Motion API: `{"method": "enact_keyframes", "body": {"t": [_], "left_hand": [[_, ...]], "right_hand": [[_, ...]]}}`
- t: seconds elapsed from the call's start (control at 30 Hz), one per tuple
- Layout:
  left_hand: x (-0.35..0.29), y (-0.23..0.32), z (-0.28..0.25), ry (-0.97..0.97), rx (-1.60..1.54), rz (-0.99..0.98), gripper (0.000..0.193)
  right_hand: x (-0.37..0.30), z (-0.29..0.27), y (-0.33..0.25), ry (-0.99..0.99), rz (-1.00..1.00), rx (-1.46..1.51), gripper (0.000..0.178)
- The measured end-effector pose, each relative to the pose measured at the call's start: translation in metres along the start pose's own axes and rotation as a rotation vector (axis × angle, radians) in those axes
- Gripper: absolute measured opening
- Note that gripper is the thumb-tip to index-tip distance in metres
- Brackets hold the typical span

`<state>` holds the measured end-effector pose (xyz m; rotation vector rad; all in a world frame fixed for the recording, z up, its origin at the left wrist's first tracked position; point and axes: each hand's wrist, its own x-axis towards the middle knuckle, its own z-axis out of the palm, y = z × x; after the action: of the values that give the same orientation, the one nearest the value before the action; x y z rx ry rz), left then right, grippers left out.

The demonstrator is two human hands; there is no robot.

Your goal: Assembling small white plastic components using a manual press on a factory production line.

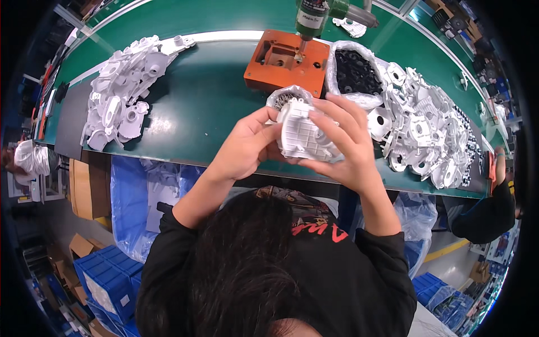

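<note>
Over the near edge of the bench I hold a white ribbed plastic housing point(303, 135) in both hands. My left hand point(247, 143) pinches its left side, thumb and fingers closed on the rim. Around its right side wrap the fingers of my right hand point(351, 143), with the thumb underneath. Just behind the housing sits a small bag-lined tub of metal pins or screws point(283, 98), partly hidden by it. Beyond that stands an orange metal fixture block point(266, 70), with a green press head point(310, 22) above it.
White molded parts point(120, 101) are heaped at the left. To the right lie a lined box of black parts point(356, 70) and a large pile of white parts point(421, 123). Blue plastic-lined bins point(132, 196) stand below the bench point(208, 90). Another person's arm point(485, 216) shows far right.
</note>
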<state>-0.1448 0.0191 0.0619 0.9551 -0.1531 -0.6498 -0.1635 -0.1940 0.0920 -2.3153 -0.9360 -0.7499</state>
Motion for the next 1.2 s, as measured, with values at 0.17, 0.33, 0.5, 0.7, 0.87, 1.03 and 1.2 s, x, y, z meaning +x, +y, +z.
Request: {"method": "enact_keyframes", "body": {"t": [0.17,0.33,0.5,0.7,0.87,1.03,1.2], "left_hand": [[-0.001,0.001,0.012,-0.006,-0.116,0.012,0.024],[0.002,-0.006,-0.005,0.007,0.045,-0.001,0.026],[0.008,0.004,-0.010,-0.129,0.339,-0.116,0.021],[-0.002,0.040,-0.017,-0.193,0.519,-0.094,0.015],[0.006,0.079,-0.042,0.044,0.999,0.220,0.017],[0.053,0.082,-0.047,0.222,1.519,0.489,0.020],[0.105,0.063,-0.062,0.139,2.043,0.762,0.016]], "right_hand": [[-0.005,0.009,0.006,-0.032,0.073,0.205,0.070],[-0.012,0.012,-0.002,-0.106,0.098,0.246,0.077],[-0.018,0.015,-0.010,-0.191,0.080,0.328,0.092],[-0.018,0.009,0.005,-0.101,0.205,0.319,0.101],[-0.023,-0.010,0.052,0.042,0.340,-0.002,0.054],[-0.032,-0.002,0.130,-0.128,0.566,-0.208,0.026],[-0.019,0.018,0.150,-0.405,0.679,-0.319,0.023]]}}
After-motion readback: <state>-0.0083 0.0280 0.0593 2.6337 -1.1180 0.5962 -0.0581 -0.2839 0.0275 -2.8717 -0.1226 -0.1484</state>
